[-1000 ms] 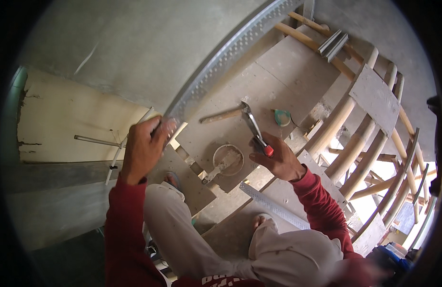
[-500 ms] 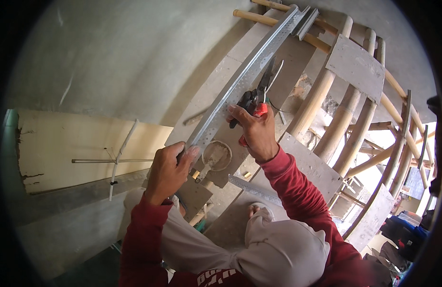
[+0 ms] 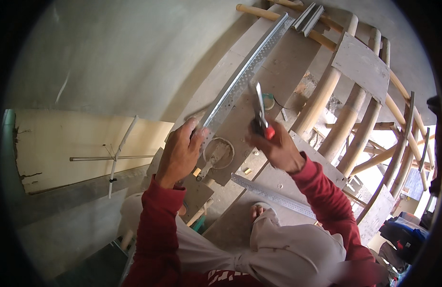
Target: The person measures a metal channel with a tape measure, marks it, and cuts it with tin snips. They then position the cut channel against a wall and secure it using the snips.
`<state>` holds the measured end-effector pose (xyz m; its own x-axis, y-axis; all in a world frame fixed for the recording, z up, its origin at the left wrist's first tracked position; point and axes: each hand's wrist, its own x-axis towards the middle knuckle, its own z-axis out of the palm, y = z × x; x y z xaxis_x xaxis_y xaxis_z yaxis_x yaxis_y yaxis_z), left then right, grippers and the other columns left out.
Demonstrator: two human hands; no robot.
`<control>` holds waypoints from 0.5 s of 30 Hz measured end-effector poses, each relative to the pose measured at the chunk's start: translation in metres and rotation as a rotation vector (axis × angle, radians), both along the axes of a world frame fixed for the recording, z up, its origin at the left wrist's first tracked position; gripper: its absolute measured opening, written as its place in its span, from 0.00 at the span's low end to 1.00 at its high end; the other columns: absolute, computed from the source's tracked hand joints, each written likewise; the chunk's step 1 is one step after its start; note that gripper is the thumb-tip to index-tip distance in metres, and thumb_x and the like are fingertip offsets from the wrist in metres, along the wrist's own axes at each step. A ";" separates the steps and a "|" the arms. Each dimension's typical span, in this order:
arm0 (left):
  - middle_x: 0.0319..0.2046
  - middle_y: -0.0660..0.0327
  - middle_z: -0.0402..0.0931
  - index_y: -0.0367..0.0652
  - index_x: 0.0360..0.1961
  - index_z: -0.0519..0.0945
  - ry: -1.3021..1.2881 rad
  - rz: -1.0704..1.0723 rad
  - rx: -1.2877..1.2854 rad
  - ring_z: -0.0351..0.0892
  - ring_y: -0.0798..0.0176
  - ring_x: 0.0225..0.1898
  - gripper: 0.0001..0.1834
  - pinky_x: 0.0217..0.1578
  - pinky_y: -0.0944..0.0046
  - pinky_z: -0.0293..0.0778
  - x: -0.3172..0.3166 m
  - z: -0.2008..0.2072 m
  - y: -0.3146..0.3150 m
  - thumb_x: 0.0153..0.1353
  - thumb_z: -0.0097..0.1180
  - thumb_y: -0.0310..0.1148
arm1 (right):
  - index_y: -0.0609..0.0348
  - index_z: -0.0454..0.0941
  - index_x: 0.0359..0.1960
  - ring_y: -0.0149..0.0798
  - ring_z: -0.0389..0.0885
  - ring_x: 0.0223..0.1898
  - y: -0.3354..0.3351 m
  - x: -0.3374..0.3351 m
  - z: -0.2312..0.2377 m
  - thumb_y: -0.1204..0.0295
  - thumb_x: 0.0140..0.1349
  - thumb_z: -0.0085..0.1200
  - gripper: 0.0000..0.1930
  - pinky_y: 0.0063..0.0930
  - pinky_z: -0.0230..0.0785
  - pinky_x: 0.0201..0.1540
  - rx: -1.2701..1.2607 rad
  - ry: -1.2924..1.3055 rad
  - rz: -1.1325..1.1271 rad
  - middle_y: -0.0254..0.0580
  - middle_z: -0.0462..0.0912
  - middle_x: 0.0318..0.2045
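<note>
My left hand (image 3: 179, 152) grips the near end of a long perforated metal corner bead (image 3: 245, 71), thumb on one side and fingers on the other. The strip slants away to the upper right, toward the bamboo poles. In my right hand (image 3: 280, 149) is a pair of tin snips (image 3: 260, 107) with red and black handles. Their blades point up and away, to the right of the strip and apart from it. The snips and the right fingers are somewhat blurred. Below the left hand's strip end sits a round bucket (image 3: 232, 160) of pale plaster with a trowel (image 3: 205, 168) in it.
Another perforated strip (image 3: 273, 195) lies on the boards beside my foot. Bamboo poles (image 3: 321, 103) with a grey board (image 3: 362, 62) across them stand at the right. Short metal channels (image 3: 308, 20) rest at the far end. A grey wall (image 3: 111, 62) rises on the left.
The tin snips have moved away from the strip, rightward and down, and their blades now look closer together. My left hand and the strip have shifted slightly up and right.
</note>
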<state>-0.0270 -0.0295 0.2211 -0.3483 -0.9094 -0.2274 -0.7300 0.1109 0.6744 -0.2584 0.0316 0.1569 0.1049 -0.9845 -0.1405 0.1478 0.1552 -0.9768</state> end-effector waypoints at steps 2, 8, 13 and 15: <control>0.19 0.51 0.70 0.32 0.37 0.72 -0.015 -0.025 -0.067 0.69 0.53 0.22 0.16 0.28 0.56 0.67 0.007 0.002 0.006 0.70 0.50 0.39 | 0.62 0.71 0.35 0.31 0.72 0.32 0.020 -0.005 -0.006 0.71 0.60 0.60 0.11 0.30 0.68 0.36 0.000 0.196 0.206 0.40 0.74 0.28; 0.17 0.49 0.67 0.31 0.37 0.71 -0.013 -0.016 -0.005 0.64 0.50 0.19 0.17 0.26 0.55 0.64 0.038 0.014 0.020 0.70 0.50 0.38 | 0.64 0.72 0.39 0.44 0.77 0.31 0.038 0.031 -0.029 0.68 0.57 0.61 0.14 0.38 0.70 0.36 0.010 0.232 0.403 0.50 0.76 0.28; 0.18 0.48 0.66 0.30 0.39 0.70 -0.024 -0.017 -0.089 0.63 0.52 0.20 0.17 0.25 0.55 0.63 0.059 0.021 0.023 0.70 0.51 0.38 | 0.66 0.73 0.40 0.48 0.79 0.30 0.041 0.072 -0.025 0.68 0.58 0.60 0.15 0.38 0.70 0.35 0.032 0.144 0.454 0.53 0.78 0.28; 0.19 0.47 0.67 0.30 0.39 0.70 -0.085 0.003 -0.086 0.64 0.51 0.20 0.16 0.25 0.55 0.64 0.066 0.027 0.026 0.70 0.51 0.37 | 0.66 0.73 0.39 0.48 0.79 0.31 0.039 0.078 -0.022 0.68 0.58 0.60 0.14 0.38 0.69 0.35 0.021 0.138 0.470 0.53 0.77 0.28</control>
<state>0.0392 -0.0037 0.2480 -0.3285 -0.9278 -0.1771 -0.7845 0.1636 0.5982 -0.1807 0.0702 0.1353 0.5165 -0.8318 -0.2036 -0.0732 0.1940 -0.9783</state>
